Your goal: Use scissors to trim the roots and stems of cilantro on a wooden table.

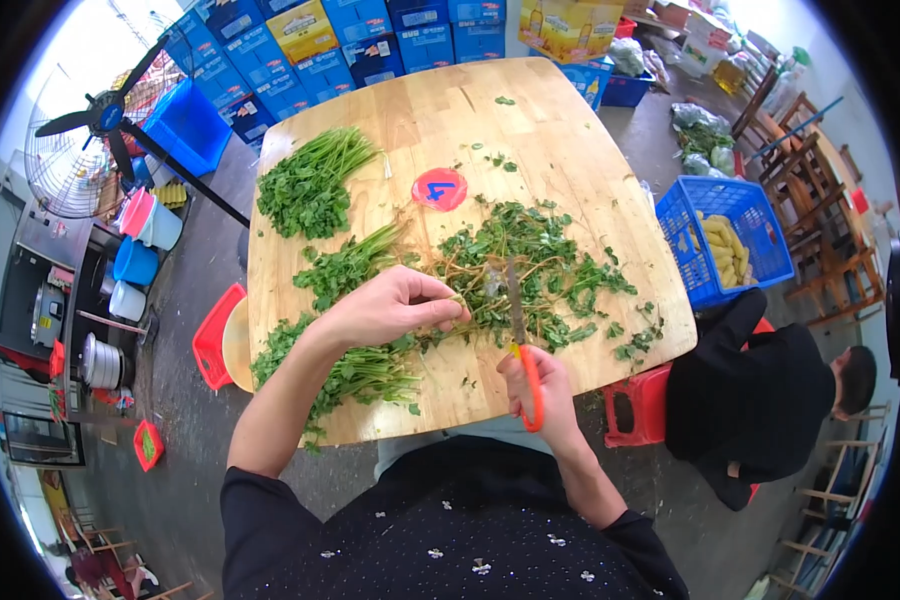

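My right hand [544, 394] grips scissors with orange handles [531, 386]; their dark blades [516, 304] point away from me over a loose heap of leafy trimmings and brown roots [529, 247]. To the left of the blades, my left hand [401, 304] pinches a small pale-green bit of herb [459, 301] between thumb and fingers. Bunches of green herb that look like coriander lie along the table's left side: a large one [311, 184] at the back, a smaller one [352, 262] in the middle, and another [360, 375] partly behind my left forearm.
The wooden table [450, 105] bears a round red numbered sticker [439, 189]. Beside its right edge stands a blue crate [727, 236] holding yellowish produce. A person in black [754, 405] sits at the right by a red stool [637, 409]. A fan [109, 118] stands at the back left.
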The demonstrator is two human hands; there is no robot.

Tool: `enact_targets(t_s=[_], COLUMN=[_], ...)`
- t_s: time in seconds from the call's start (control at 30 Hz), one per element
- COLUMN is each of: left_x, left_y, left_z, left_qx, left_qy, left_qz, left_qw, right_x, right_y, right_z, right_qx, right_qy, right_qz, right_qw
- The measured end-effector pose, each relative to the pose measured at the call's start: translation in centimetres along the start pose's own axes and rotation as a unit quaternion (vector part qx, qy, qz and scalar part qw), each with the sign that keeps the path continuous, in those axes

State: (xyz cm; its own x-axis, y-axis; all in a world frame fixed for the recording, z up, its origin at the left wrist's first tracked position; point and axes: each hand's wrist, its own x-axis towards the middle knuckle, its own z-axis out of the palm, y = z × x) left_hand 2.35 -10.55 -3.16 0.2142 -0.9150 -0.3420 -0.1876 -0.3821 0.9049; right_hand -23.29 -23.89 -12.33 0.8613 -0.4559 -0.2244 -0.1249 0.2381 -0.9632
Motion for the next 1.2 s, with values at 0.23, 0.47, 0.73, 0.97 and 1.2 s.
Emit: enact_targets(t_s=[0.23,0.47,0.73,0.97,1.2], left_x=[0.0,-1.9,-2.8,-3.0,-2.8], left_y=[-0.3,0.5,0.8,1.2,0.2], left_z=[0.2,-0.6,-0.4,-0.1,0.2], left_qx=[-0.065,-0.067,-0.029,0.003,0.0], left_qy=[0.018,0.018,0.04,0.003,0.002], left_qz=[0.031,0.11,0.105,0.069,0.08], left_qw=[0.997,0.992,0.993,0.998,0.997], right_x=[-0.1,0.7,-0.1,-0.2,0.0], right_y=[-0.7,-0.1,-1.8,-3.9,-4.3], right_z=[-0.8,-1.7,-0.5,0.8,1.1], right_qx=[0.041,-0.109,-0.148,-0.343,-0.397], right_qy=[-0.033,0.053,-0.002,-0.026,0.024], right_qz=[-0.014,-0.061,-0.078,-0.189,-0.236], right_qw=[0.999,0.991,0.986,0.92,0.887])
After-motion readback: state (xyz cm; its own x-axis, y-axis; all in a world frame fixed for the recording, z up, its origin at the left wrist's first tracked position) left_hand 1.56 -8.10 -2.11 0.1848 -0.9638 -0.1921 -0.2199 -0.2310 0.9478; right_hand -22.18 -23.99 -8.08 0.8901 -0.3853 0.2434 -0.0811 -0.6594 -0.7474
